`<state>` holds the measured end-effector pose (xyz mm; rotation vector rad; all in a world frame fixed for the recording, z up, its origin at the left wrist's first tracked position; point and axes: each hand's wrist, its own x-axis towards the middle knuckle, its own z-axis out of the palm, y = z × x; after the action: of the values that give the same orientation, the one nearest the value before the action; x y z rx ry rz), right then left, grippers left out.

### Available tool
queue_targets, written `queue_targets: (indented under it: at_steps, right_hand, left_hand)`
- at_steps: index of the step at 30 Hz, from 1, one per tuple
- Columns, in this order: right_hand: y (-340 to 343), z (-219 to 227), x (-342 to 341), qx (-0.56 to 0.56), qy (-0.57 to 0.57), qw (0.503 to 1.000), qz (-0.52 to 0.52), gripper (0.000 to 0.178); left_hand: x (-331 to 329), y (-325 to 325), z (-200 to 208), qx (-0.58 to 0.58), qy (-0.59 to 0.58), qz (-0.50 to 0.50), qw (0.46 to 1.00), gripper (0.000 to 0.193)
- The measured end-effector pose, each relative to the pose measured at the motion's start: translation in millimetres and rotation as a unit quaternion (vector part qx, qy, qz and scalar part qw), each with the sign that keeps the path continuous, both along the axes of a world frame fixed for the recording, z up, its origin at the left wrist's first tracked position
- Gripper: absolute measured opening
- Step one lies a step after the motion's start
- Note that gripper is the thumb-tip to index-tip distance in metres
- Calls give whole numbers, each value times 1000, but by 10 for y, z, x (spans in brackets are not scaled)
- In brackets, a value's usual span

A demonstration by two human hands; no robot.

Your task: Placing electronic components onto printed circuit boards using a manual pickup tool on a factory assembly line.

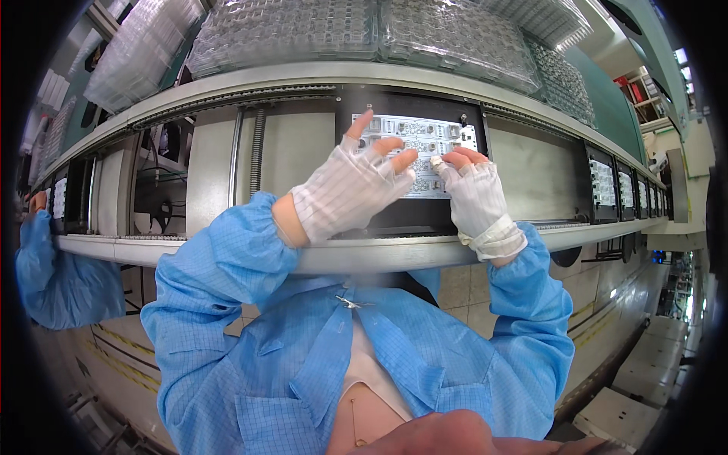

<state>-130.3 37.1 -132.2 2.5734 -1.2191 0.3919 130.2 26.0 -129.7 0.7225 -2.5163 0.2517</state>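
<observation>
A white circuit board [395, 127] with rows of small components lies on a black carrier plate [425, 214] in the conveyor, right in front of me. Over the board's left part is my left hand [353, 186], in a white fingerless glove; its index finger stretches up and the other fingers are spread apart. On the board's right part rests my right hand [475, 193], gloved the same way. Its fingers are bent and drawn together, with a white cover on one fingertip. Anything between those fingertips is too small to make out.
Stacks of clear plastic trays [284, 38] stand behind the conveyor's far rail. The near metal rail [341, 256] runs under my wrists. More boards on carriers [604, 183] sit farther right along the line. A person's blue sleeve [45, 258] shows at the far left.
</observation>
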Motion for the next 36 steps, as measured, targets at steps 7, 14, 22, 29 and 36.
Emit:
queue_targets:
  at_steps: [7, 14, 22, 29, 36]
  right_hand:
    - [134, 96, -47, 11, -60, 998, 26, 51]
    - [47, 236, -28, 69, 42, 994, 71, 36]
    - [-1519, 355, -129, -151, -32, 988, 15, 59]
    - [-1632, 254, -17, -108, 36, 990, 88, 65]
    - [-1350, 101, 20, -127, -7, 989, 70, 70]
  left_hand:
    - [47, 48, -50, -8, -62, -3, 998, 27]
    - [299, 6, 112, 37, 58, 15, 997, 29]
    - [499, -320, 58, 60, 136, 72, 986, 41]
    - [608, -339, 35, 79, 165, 72, 981, 43]
    - [582, -308, 38, 75, 131, 57, 987, 44]
